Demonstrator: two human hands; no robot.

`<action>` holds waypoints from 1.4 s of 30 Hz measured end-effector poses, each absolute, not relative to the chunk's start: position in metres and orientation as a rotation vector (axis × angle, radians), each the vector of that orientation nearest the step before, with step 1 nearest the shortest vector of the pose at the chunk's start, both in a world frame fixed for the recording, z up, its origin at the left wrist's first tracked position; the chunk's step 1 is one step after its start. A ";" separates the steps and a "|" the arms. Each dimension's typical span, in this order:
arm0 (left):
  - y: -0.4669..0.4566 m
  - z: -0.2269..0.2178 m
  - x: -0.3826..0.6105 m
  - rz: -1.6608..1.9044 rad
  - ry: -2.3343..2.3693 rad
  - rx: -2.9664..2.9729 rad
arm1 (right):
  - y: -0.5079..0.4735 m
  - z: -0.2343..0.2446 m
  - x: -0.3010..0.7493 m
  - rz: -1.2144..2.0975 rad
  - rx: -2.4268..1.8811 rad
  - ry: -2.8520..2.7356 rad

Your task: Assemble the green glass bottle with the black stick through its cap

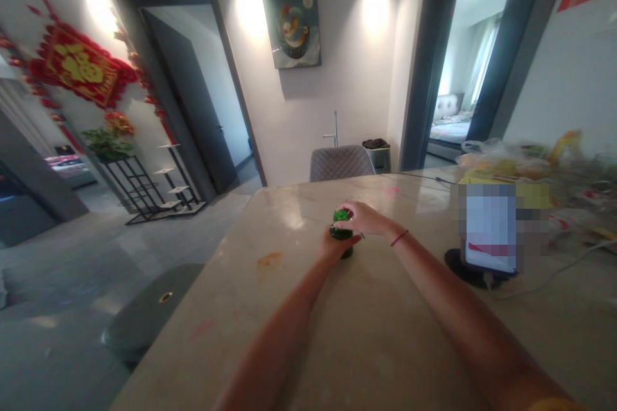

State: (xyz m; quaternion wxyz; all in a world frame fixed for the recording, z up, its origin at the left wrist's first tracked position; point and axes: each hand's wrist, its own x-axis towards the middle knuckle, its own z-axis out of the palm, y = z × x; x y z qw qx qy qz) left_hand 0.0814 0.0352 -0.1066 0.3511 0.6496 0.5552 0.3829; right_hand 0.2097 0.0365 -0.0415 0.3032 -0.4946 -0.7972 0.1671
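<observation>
A small, dark green bottle-like object (342, 234) with a bright green, bumpy-looking top (340, 214) stands on the pale stone-look table (385, 334). My left hand (333, 243) is wrapped around its lower body from the left. From the right, my right hand (355, 217) grips it near the green top, its fingers curled over. A thin red band circles my right wrist. Much of the object is hidden behind my fingers, and its exact kind is not clear.
To the right, a phone with a blurred screen (489, 225) rests on a black round stand (456, 263) with a cable. Behind it lie plastic bags (486, 157) and other clutter. A grey quilted chair (342, 164) is at the far edge, a green stool (149, 308) at the left.
</observation>
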 end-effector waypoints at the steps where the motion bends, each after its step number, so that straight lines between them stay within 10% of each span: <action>1: 0.038 -0.108 0.082 0.981 1.446 1.711 | 0.036 -0.041 0.209 0.417 -1.342 -2.098; 42: 0.028 -0.026 0.043 0.251 1.341 2.396 | -0.003 -0.005 0.230 0.543 -1.098 -2.333</action>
